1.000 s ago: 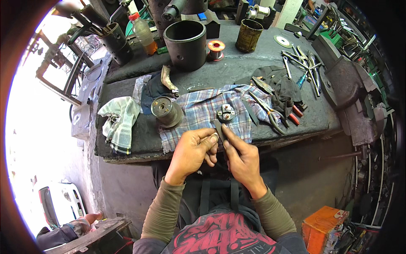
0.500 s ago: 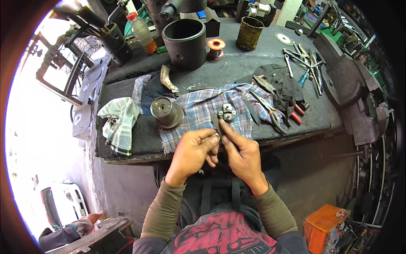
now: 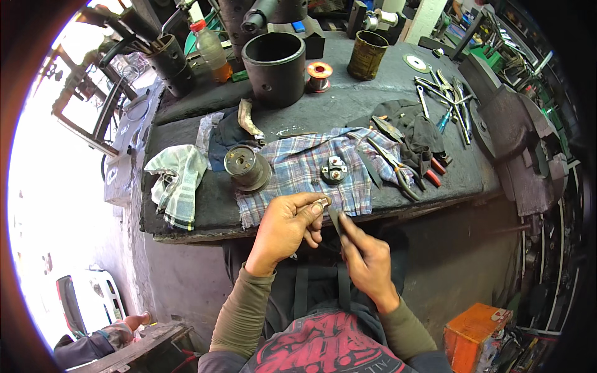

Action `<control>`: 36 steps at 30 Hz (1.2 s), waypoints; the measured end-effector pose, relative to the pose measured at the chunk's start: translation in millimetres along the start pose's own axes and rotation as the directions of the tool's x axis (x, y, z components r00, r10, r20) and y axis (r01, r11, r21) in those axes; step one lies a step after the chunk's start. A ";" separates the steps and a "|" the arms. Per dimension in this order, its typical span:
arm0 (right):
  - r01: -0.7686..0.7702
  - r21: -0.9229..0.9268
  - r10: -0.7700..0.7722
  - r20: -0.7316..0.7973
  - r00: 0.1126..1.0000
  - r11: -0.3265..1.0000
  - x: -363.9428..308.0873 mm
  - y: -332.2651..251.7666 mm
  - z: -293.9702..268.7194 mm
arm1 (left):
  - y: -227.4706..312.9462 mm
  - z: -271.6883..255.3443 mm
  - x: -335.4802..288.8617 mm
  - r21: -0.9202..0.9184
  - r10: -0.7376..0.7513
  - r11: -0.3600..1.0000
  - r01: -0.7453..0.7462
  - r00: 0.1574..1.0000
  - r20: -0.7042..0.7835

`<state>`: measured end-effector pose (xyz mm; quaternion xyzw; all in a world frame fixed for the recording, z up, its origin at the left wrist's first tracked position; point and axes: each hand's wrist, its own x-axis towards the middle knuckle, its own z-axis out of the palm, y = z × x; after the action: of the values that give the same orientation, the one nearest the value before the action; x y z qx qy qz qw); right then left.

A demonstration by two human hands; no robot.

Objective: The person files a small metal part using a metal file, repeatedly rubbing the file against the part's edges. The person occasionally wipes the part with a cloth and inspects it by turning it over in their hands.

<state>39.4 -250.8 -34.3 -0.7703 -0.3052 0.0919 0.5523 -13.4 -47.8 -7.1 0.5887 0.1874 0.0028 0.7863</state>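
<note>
Above the bench's near edge, my left hand [image 3: 287,225] pinches a small shiny metal piece [image 3: 324,202] between thumb and fingers. My right hand [image 3: 367,253] is closed on a thin, dark flat strip [image 3: 336,221], which looks like a file. Its upper end lies close to the metal piece; whether they touch I cannot tell. Just beyond my hands, a plaid cloth [image 3: 292,158] carries a round black part with metal terminals [image 3: 334,170]. A dull metal cylinder [image 3: 247,168] stands at the cloth's left end.
Pliers [image 3: 398,168] and a dark flat blade [image 3: 369,166] lie on the cloth's right side. Farther back stand a black pot [image 3: 273,68], a solder spool [image 3: 319,77] and a rusty can [image 3: 367,56]. More tools [image 3: 444,102] lie at right, near a vise [image 3: 522,149].
My right hand has drawn the strip down and to the right, back toward me. The left hand stays nearly in place, and the metal piece in it now shows more clearly.
</note>
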 end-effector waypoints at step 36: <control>-0.064 0.146 0.074 -0.065 0.995 0.987 -4.6 -3.5 -3.1 | 0.2 -0.4 3.2 0.016 0.000 1.000 -0.001 0.999 0.034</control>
<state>35.9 -255.2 -30.8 -0.7414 -0.2513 0.1055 0.6132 -10.5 -46.7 -7.9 0.5949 0.1740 -0.0083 0.7847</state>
